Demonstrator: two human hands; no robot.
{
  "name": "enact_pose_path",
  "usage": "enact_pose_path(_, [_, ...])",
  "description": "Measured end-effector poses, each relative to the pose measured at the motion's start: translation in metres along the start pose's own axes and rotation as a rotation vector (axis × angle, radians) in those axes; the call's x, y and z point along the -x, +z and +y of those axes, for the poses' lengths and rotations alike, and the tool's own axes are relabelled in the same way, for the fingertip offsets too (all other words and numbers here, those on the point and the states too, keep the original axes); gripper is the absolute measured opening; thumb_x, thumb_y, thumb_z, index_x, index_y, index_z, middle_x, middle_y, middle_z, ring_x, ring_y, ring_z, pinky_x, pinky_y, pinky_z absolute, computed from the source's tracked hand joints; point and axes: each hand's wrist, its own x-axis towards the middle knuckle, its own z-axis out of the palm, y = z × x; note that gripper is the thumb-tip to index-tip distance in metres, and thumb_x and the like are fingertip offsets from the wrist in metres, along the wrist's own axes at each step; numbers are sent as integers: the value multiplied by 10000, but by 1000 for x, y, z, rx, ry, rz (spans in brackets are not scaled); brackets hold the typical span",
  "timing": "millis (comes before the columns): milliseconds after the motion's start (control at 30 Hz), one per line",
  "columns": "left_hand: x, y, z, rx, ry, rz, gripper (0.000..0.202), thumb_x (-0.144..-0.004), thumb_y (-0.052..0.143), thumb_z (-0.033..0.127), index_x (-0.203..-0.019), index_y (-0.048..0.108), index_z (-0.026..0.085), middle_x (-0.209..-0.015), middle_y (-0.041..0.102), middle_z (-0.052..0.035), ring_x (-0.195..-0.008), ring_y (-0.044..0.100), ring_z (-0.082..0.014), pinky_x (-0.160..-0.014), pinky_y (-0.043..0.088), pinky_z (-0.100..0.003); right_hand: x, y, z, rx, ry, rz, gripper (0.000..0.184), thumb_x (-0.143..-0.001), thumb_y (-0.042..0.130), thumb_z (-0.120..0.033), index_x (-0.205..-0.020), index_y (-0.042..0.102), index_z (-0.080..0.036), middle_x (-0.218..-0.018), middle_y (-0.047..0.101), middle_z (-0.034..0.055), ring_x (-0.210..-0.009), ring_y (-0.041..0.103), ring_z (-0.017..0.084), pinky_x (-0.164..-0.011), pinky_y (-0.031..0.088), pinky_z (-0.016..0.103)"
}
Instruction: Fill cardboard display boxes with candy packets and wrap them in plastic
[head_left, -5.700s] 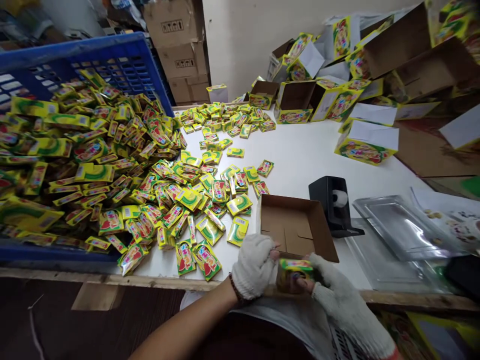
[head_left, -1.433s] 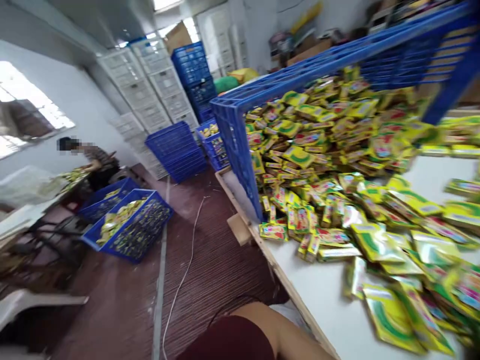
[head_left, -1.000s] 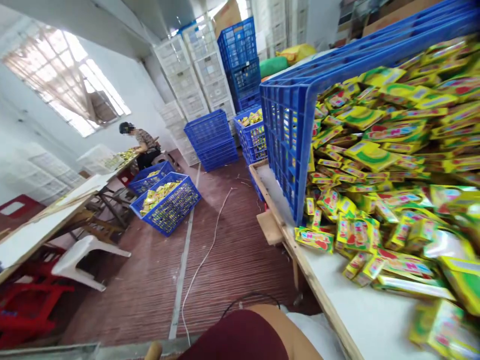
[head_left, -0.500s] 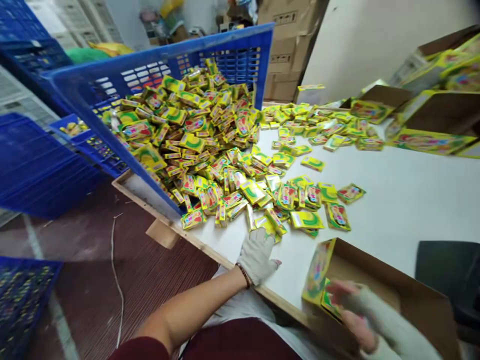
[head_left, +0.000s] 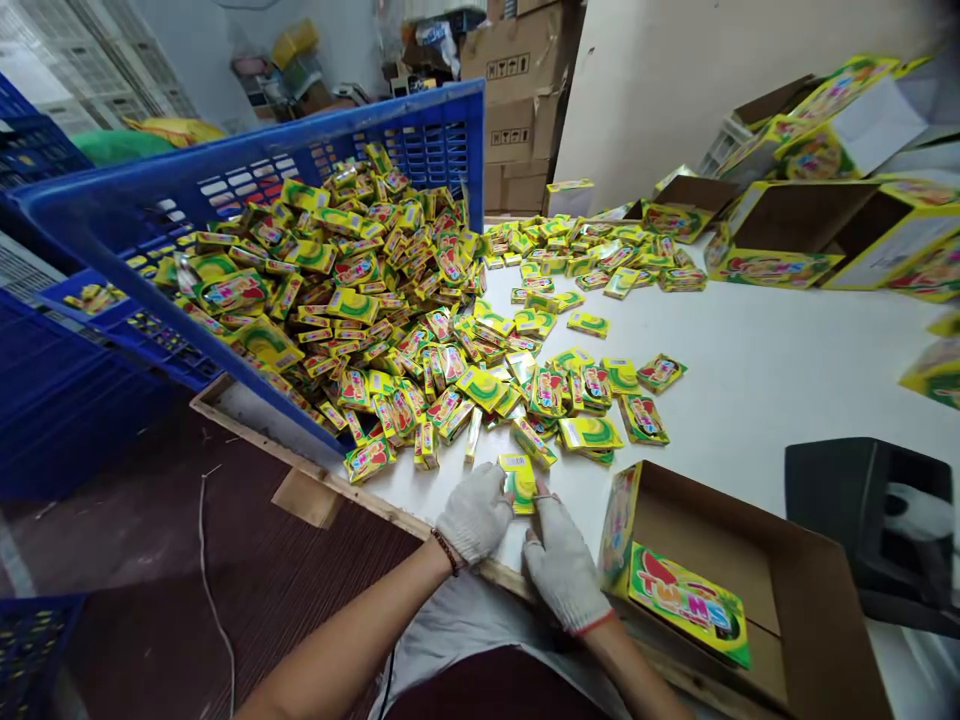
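My left hand and my right hand, both in white knit gloves, meet at the table's near edge, with their fingers closed on one small yellow packet. Just beyond them spreads a heap of small yellow packets spilling from a tipped blue crate. To the right of my right hand stands an open cardboard box with a stack of packets lying inside it.
A black tape dispenser sits at the right. Open printed cartons pile up at the back right, with more packets in front of them. Brown cartons stand behind. Blue crates are on the floor at the left.
The view swung to the room on the left and back to the table. My right hand left a stack of packets in the box and joined my left hand on a single packet.
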Motion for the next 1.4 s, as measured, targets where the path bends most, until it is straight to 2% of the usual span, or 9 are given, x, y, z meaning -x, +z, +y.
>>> enact_pose_path(200, [-16, -4, 16, 417, -169, -145, 613, -696, 801, 312, -1222, 546, 129, -1160, 661, -111, -1007, 622, -220, -860, 499, -307, -12, -2, -1, -495, 110, 18, 684, -855, 491, -296, -1514, 337, -197, -1313, 650, 127, -1176, 650, 258, -1011, 537, 449])
enact_pose_path(367, [-9, -26, 0, 446, -38, -359, 202, -795, 674, 340, -879, 688, 157, -771, 690, 16, -746, 625, -157, -715, 493, -250, 0, -24, -1, 15, -168, 95, 518, -757, 570, -225, -1272, 602, -184, -1326, 593, 158, -1257, 558, 312, -1056, 471, 490])
enact_pose_path(500, [-31, -31, 14, 353, -62, -200, 329, -918, 489, 425, -815, 655, 160, -819, 687, -52, -868, 627, -213, -812, 468, -309, 8, -29, -7, 186, -244, -128, 307, -761, 458, -147, -963, 683, -202, -898, 701, 91, -888, 667, 253, -832, 547, 384])
enact_pose_path(633, [-68, -21, 44, 288, -205, 18, 493, -839, 611, 527, -1186, 552, 182, -1037, 702, -128, -1004, 648, -293, -855, 469, -373, 15, -28, -15, 38, -62, -79, 336, -832, 431, -281, -1076, 647, -198, -993, 733, 97, -916, 683, 243, -823, 549, 338])
enact_pose_path(733, [-83, -12, 49, 336, -297, 60, 615, -752, 729, 368, -1278, 466, 188, -1034, 711, -136, -993, 679, -303, -830, 490, -369, 16, -36, -19, -100, 97, -50, 297, -837, 451, -436, -957, 617, -220, -898, 731, 80, -814, 671, 251, -747, 553, 350])
enact_pose_path(1000, [-20, -3, 10, 546, -232, -28, 392, -884, 560, 153, -1265, 467, 172, -836, 715, -9, -757, 698, -144, -669, 534, -232, 0, -42, -29, -289, 363, 47, 401, -797, 463, -631, -828, 536, -238, -821, 699, 90, -783, 656, 273, -753, 551, 402])
enact_pose_path(1133, [4, -8, -3, 470, -200, 107, 155, -918, 559, 240, -1056, 603, 185, -998, 703, -67, -987, 676, -210, -901, 534, -340, -1, -32, -26, -322, 235, 11, 391, -804, 524, -563, -975, 540, -212, -931, 716, 99, -834, 682, 272, -749, 570, 396])
enact_pose_path(1233, [-7, -11, -15, 258, -232, 307, 363, -862, 639, 258, -1205, 564, 166, -1263, 611, -150, -1263, 542, -304, -1098, 415, -438, 1, -29, -20, -31, -38, 15, 386, -815, 509, -307, -1171, 563, -166, -1086, 701, 125, -982, 674, 275, -886, 545, 413])
enact_pose_path(1400, [-23, -6, -38, 149, -250, 309, 358, -836, 536, 87, -1177, 614, 162, -1122, 691, -135, -1111, 636, -278, -1002, 493, -417, -1, -32, -23, 443, -230, -211, 527, -697, 472, -34, -1174, 657, -156, -1062, 706, 128, -978, 669, 263, -879, 532, 375])
